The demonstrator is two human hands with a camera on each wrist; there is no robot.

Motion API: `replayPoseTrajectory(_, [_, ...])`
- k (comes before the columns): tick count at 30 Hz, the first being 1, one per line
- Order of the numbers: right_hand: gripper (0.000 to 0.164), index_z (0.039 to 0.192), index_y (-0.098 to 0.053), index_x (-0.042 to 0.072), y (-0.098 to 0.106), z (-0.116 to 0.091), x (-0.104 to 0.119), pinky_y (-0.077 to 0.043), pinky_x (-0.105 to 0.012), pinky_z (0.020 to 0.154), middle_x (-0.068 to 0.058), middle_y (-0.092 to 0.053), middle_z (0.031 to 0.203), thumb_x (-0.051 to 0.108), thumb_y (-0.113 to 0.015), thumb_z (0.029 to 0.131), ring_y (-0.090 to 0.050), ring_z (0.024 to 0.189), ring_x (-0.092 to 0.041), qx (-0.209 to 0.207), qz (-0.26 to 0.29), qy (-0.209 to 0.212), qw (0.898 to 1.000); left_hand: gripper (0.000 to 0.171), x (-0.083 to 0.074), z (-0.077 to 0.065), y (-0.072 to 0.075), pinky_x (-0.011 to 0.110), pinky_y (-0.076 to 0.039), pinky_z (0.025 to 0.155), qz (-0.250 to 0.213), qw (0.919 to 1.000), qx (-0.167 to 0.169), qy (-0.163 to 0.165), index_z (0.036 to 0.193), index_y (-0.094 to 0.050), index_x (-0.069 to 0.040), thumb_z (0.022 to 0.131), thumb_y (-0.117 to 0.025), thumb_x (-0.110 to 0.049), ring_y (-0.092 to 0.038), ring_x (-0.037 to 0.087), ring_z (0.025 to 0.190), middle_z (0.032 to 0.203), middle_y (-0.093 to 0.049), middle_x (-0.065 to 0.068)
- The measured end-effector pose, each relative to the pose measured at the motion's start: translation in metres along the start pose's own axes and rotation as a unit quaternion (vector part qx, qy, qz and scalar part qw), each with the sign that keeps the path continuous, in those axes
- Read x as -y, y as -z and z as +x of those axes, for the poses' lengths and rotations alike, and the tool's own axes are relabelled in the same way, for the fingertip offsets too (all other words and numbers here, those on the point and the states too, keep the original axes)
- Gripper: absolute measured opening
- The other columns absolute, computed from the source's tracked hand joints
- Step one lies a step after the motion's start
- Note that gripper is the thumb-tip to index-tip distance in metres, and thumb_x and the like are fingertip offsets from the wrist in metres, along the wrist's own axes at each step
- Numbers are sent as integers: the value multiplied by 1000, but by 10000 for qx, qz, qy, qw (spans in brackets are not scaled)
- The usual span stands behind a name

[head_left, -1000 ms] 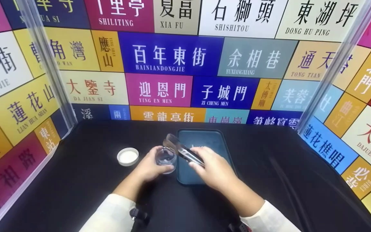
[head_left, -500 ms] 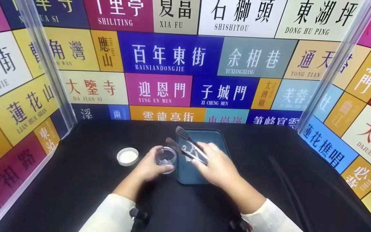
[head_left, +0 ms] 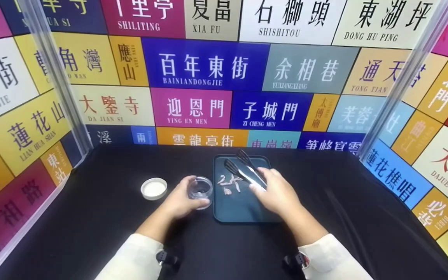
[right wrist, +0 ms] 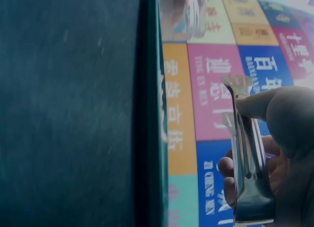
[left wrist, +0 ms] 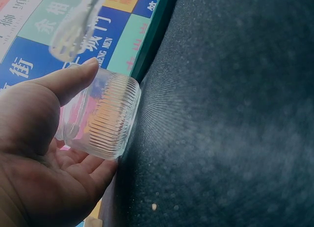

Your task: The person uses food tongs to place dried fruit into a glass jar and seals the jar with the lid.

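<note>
My left hand [head_left: 179,200] holds a clear glass jar [head_left: 200,189], lidless, just left of the dark teal tray [head_left: 243,213]. In the left wrist view the jar [left wrist: 110,116] shows ribbed sides, with the thumb near its rim and the fingers under it. Metal serving tongs [head_left: 233,168] are gripped in my right hand [head_left: 280,192] above the tray, their slotted tips spread apart with nothing between them. The thumb presses on one arm of the tongs [right wrist: 254,202] in the right wrist view. Several small pale, curled pieces [head_left: 234,181] lie on the tray below the tips.
A round white lid [head_left: 154,189] lies on the black tablecloth [head_left: 103,217] left of the jar. Behind the table stands a colourful wall of lettered panels [head_left: 208,66], with clear posts [head_left: 399,89] at the corners.
My right hand has drawn the tongs from over the jar to the right, above the tray, and their tips have spread. The pale pieces now show fully. The left hand and jar stay put.
</note>
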State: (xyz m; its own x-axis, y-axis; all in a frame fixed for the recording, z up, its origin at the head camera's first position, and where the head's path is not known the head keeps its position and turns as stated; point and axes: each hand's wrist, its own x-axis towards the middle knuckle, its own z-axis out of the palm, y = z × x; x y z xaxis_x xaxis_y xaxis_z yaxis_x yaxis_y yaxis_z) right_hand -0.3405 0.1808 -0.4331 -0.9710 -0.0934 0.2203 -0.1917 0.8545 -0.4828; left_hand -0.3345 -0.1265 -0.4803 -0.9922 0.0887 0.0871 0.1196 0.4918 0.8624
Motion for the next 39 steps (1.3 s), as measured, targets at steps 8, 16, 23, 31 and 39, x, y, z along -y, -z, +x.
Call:
replayPoseTrajectory(8, [69,159,-50,16,-3,7,-23,-47,-62,120,-19,-56,157,46,-71,100,-59,139,-39,318,-199,-355,9987,97,0,-1,0,53,-38,129,-19,10000,-9,-15,158,-42,-5,80,-95,-26,-54,38,148,159,-56,21])
replayPoseTrajectory(16, [68,158,-51,14,-5,6,-30,-42,-64,123,-23,-52,160,45,-71,101,-55,145,-44,542,-342,-465,9969,97,-1,-2,0,55,-39,128,-33,10000,-8,-77,158,-43,-4,79,-96,-25,-56,40,146,158,-56,23])
replayPoseTrajectory(23, [62,153,-57,9,-8,9,-36,-44,-62,121,-24,-59,153,38,-73,101,-58,141,-43,666,-559,-288,9958,98,-1,-2,0,54,-39,128,-61,10000,4,-54,158,-42,-4,79,-96,-25,-56,40,146,158,-56,23])
replayPoseTrajectory(31, [57,150,-61,9,-11,11,-37,-47,-60,118,-22,-64,149,35,-73,101,-62,136,-40,739,-542,-236,9955,97,1,0,0,54,-37,129,-22,10000,-16,-1,159,-42,-6,81,-94,-27,-54,38,148,159,-56,19])
replayPoseTrajectory(39, [46,143,-66,10,-10,10,-36,-49,-60,116,-18,-69,143,27,-73,101,-65,132,-38,723,-544,-181,9957,97,1,1,0,54,-37,129,1,10000,-10,19,160,-41,-7,81,-94,-27,-54,39,148,160,-56,19])
